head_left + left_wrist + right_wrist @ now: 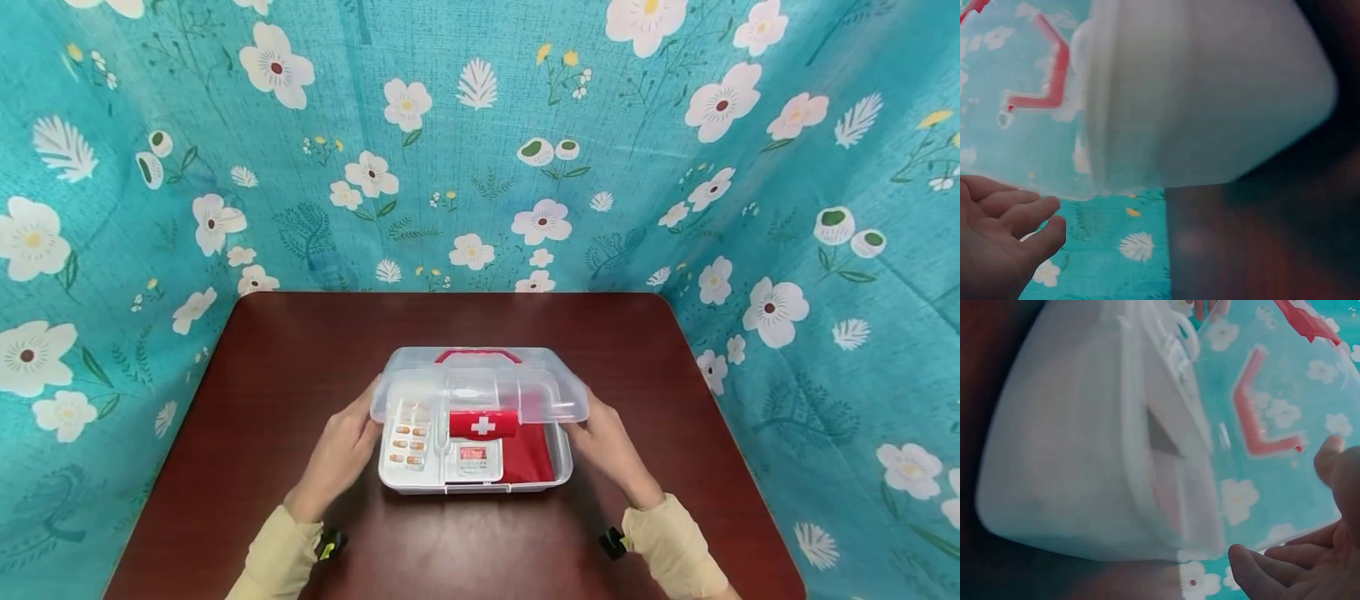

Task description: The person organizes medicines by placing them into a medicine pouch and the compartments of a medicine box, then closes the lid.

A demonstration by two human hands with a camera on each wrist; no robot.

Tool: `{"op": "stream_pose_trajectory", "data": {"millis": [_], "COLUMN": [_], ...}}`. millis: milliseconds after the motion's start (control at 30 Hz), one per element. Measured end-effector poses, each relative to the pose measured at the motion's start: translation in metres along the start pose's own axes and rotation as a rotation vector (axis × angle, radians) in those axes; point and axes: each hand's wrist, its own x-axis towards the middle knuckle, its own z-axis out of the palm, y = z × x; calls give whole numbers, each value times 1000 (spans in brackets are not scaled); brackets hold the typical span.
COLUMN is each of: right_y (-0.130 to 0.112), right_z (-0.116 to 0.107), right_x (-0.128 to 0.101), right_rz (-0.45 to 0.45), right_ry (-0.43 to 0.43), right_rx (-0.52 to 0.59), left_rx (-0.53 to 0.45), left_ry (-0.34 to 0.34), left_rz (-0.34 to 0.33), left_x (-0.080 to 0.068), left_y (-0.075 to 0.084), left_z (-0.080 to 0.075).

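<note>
A white first-aid box [474, 487] sits mid-table with its clear lid [480, 387] raised part way, a red handle [478, 356] on top. Inside lie a red pouch with a white cross [483, 425] and orange blister pills [408, 446]. My left hand [345, 446] is at the lid's left end; in the left wrist view its fingers [1022, 219] lie fairly straight just under the lid [1022, 137]. My right hand [611, 446] holds the right end. There the thumb [1330, 459] and fingers [1260, 569] flank the lid edge [1260, 456] beside the box wall [1072, 456].
The dark red table [300, 350] is walled on three sides by a teal flowered cloth [480, 150]. The box stands near the table's front middle, with bare tabletop behind it and to both sides.
</note>
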Motion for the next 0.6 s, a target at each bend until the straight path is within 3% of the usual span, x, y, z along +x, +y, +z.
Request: {"op": "stream_pose_trajectory", "data": {"millis": [167,333,467,600], "right_y": [8,19,23,25], "right_z": [5,14,22,28], "right_x": [-10,-13,-11,-6], "right_rz": [1,-66,-105,-76], "right_ry": [-76,-122,-162,-171], "right_rx": [9,-25,-1,10], "left_rx": [22,30,32,20], "left_ry": [-76,-159,-221,-269], "left_rz": [17,-14,-42,-72], "left_x": [-18,-28,-30,-24], "left_y": [-5,-10,-17,-22], "left_z": [5,7,5,3]}}
